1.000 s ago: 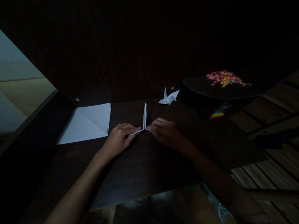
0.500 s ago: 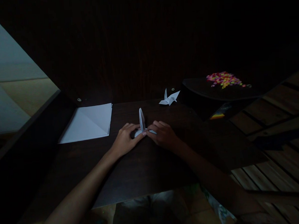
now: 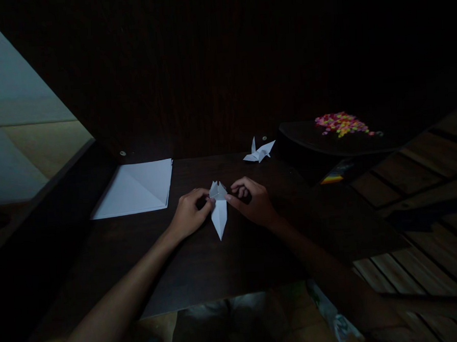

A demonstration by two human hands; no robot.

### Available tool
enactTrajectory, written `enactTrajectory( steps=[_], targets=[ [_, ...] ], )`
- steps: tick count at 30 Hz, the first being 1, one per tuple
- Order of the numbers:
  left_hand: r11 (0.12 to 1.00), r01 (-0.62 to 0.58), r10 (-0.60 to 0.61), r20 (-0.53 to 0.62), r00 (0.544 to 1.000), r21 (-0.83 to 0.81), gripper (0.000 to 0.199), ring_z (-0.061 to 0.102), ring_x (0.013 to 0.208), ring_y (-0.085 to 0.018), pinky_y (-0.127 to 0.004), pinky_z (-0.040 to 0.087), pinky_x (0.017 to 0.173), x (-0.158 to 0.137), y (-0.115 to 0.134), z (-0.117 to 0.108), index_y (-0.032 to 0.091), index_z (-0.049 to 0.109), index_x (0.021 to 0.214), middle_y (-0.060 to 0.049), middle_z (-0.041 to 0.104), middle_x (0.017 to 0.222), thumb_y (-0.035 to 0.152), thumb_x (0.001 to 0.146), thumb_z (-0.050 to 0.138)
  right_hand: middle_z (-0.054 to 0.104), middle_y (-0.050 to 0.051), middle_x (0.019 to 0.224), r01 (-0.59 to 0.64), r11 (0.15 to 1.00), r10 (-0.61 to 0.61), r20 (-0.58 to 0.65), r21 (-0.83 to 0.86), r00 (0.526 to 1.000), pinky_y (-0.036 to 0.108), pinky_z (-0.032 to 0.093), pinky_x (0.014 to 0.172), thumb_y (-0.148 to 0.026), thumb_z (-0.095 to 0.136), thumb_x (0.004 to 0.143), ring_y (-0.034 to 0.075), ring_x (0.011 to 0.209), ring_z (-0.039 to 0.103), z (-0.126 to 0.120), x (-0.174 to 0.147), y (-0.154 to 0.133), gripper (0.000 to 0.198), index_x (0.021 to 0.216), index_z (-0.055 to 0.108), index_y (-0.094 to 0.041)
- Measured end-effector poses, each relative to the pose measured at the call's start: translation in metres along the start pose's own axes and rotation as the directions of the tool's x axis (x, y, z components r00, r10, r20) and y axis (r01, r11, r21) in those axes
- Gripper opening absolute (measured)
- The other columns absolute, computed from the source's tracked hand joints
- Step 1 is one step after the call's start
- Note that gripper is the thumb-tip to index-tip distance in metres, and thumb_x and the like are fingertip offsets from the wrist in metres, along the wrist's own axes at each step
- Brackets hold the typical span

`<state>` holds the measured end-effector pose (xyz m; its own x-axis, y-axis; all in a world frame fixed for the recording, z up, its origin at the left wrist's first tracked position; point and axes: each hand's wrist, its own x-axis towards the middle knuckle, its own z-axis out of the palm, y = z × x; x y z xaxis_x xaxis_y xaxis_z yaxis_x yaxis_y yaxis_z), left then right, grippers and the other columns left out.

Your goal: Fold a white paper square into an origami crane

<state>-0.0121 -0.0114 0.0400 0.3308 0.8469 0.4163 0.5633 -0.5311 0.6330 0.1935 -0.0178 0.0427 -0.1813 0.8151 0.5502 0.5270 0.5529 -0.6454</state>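
Observation:
Between my hands is a folded white paper [image 3: 219, 215], its long point toward me and short pointed flaps at its far end. My left hand [image 3: 191, 209] pinches its left edge between thumb and fingers. At the right edge, the thumb of my right hand [image 3: 252, 200] touches the paper near the flaps. The fingers of that hand are curled and lifted, apart from the thumb. Behind them, by the back panel, stands a white paper crane [image 3: 258, 153].
A stack of white paper sheets [image 3: 137, 188] with diagonal creases lies at the left. On a raised corner shelf [image 3: 299, 132] at the right sits a heap of small colourful pieces [image 3: 343, 124]. A low dark side wall [image 3: 50, 201] borders the left.
The upright flap of the folded paper has come down toward me and now lies as a long point. My right hand has drawn slightly right and its fingers have loosened.

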Motion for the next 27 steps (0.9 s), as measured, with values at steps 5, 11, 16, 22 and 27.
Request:
enactTrajectory(
  steps=[5,11,16,22,27],
  targets=[
    [0.999,-0.038,0.04,0.054,0.998,-0.034,0.012,0.061,0.072,-0.015,-0.026,0.046,0.07,-0.001,0.004,0.0,0.017,0.064,0.087,-0.001,0.066,0.079,0.028,0.088,0.058,0.06,0.003,0.084,0.006,0.996,-0.017,0.128,0.093,0.992,0.027,0.043,0.061,-0.029,0.058,0.088,0.013,0.068,0.053,0.002,0.002,0.0,0.014,0.095,0.065,-0.02],
    [0.996,-0.07,0.073,0.064,0.995,-0.045,0.017,0.059,0.068,-0.014,-0.023,0.044,0.065,-0.002,0.005,0.0,0.017,0.063,0.086,-0.001,0.066,0.078,0.032,0.09,0.057,0.058,0.001,0.077,0.025,0.996,-0.041,0.212,0.08,0.976,0.025,0.041,0.061,-0.025,0.058,0.088,0.012,0.066,0.051,0.001,0.002,0.003,0.01,0.085,0.065,-0.019],
    [0.999,-0.018,0.021,0.074,0.997,-0.041,0.016,0.061,0.066,-0.014,-0.023,0.045,0.064,-0.002,0.001,0.0,0.017,0.065,0.082,-0.001,0.068,0.076,0.031,0.087,0.061,0.057,0.0,0.076,0.049,0.998,-0.057,0.261,0.036,0.964,0.026,0.04,0.063,-0.02,0.058,0.087,0.012,0.067,0.052,0.002,0.002,0.006,0.008,0.081,0.062,-0.018],
    [1.0,0.01,-0.008,0.087,0.996,-0.026,0.018,0.059,0.06,-0.013,-0.022,0.043,0.06,-0.001,-0.006,0.002,0.016,0.064,0.077,0.001,0.067,0.071,0.033,0.084,0.063,0.057,0.0,0.074,0.065,0.998,-0.057,0.272,-0.018,0.961,0.027,0.04,0.065,-0.016,0.06,0.084,0.013,0.067,0.051,0.004,0.003,0.009,0.008,0.077,0.058,-0.018],
    [0.999,0.033,-0.029,0.095,0.995,-0.032,0.021,0.056,0.059,-0.012,-0.022,0.041,0.057,-0.001,-0.007,0.001,0.016,0.063,0.075,0.001,0.064,0.068,0.035,0.084,0.063,0.056,0.0,0.072,0.083,0.996,-0.07,0.272,-0.035,0.96,0.028,0.039,0.066,-0.016,0.06,0.085,0.014,0.068,0.05,0.005,0.002,0.013,0.012,0.074,0.055,-0.018]
  ],
)
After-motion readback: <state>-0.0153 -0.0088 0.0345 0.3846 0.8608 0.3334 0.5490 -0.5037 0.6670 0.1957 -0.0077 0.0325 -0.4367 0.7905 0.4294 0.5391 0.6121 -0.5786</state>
